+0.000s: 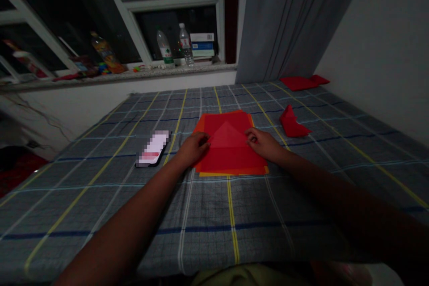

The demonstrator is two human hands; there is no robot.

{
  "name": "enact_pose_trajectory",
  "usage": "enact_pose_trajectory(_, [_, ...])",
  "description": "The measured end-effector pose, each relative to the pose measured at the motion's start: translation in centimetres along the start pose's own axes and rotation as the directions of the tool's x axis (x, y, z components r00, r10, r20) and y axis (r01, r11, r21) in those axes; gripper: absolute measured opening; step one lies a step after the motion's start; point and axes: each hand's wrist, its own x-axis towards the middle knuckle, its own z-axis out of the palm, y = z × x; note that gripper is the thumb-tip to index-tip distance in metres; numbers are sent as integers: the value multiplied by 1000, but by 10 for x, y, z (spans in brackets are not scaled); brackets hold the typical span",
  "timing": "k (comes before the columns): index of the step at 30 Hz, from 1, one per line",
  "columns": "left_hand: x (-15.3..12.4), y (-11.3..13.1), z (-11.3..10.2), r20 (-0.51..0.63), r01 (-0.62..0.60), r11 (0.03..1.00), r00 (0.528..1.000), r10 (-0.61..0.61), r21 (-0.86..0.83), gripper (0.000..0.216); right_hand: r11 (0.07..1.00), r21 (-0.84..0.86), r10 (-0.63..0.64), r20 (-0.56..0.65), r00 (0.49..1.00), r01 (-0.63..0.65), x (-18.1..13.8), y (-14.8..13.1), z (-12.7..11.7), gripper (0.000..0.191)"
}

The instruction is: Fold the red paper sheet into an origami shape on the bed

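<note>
A folded piece of red paper (226, 136) with a peaked, triangular top lies on a stack of red and orange paper sheets (231, 163). At its left corner is my left hand (194, 147), fingers curled and pinched on the edge. My right hand (263, 143) pinches the opposite corner in the same way. Yellow and orange sheet edges stick out from under the red ones. To the right of my right hand stands a folded red paper piece (292, 123) with a raised point.
A phone (154, 148) lies left of the stack on the checked cloth (127, 201). Flat red paper pieces (298, 83) rest at the far right corner. Bottles (186, 44) and stacked boxes or books (203, 45) stand on the windowsill. A grey curtain (275, 18) hangs behind.
</note>
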Motion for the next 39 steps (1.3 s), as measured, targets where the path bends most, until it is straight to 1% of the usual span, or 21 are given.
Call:
enact_pose_trajectory(4, [1, -3, 2, -37, -64, 996, 997, 67, 69, 23, 996, -85, -24, 6, 1000, 24, -1, -3, -1, 25])
enact_pose_trajectory(6, [2, -4, 3, -23, -108, 990, 994, 110, 90, 21, 988, -148, -39, 23, 999, 42, -1, -4, -2, 25])
enact_pose_trajectory(9, [2, -5, 3, 9, -156, 979, 988, 156, 134, 21, 954, -271, -113, 61, 992, 125, -1, -6, -4, 21])
enact_pose_trajectory(11, [2, -3, 3, 27, -164, 972, 986, 162, 169, 23, 932, -319, -152, 79, 985, 169, -1, -5, -5, 21])
enact_pose_trajectory(15, [1, 4, 2, 47, -147, 959, 989, 140, 241, 24, 929, -320, -169, 76, 983, 185, -1, -5, -6, 24])
enact_pose_trajectory(17, [0, 9, 2, 67, -150, 953, 988, 137, 263, 24, 913, -349, -187, 101, 977, 210, -2, -7, -6, 25])
enact_pose_trajectory(20, [-2, 14, 0, 97, -173, 948, 984, 153, 267, 25, 893, -391, -177, 154, 972, 224, -3, -13, -7, 25])
enact_pose_trajectory(24, [-4, 16, -1, 103, -202, 946, 978, 182, 252, 30, 890, -411, -142, 165, 976, 199, -6, -17, -8, 30])
enact_pose_trajectory(26, [-3, 16, -1, 117, -213, 939, 975, 187, 269, 30, 869, -437, -155, 201, 967, 231, -6, -19, -9, 30])
enact_pose_trajectory(29, [-1, 16, 0, 138, -244, 910, 968, 209, 336, 29, 840, -462, -177, 266, 948, 286, -6, -21, -10, 24])
enact_pose_trajectory(32, [0, 16, 0, 141, -264, 895, 963, 228, 359, 30, 831, -484, -165, 256, 952, 274, -7, -23, -11, 23])
enact_pose_trajectory(36, [-1, 17, -3, 162, -290, 898, 955, 249, 330, 30, 797, -546, -154, 225, 962, 256, -7, -26, -10, 25])
enact_pose_trajectory(39, [-2, 17, -5, 153, -283, 900, 958, 244, 331, 29, 775, -577, -158, 215, 964, 256, -7, -27, -9, 23])
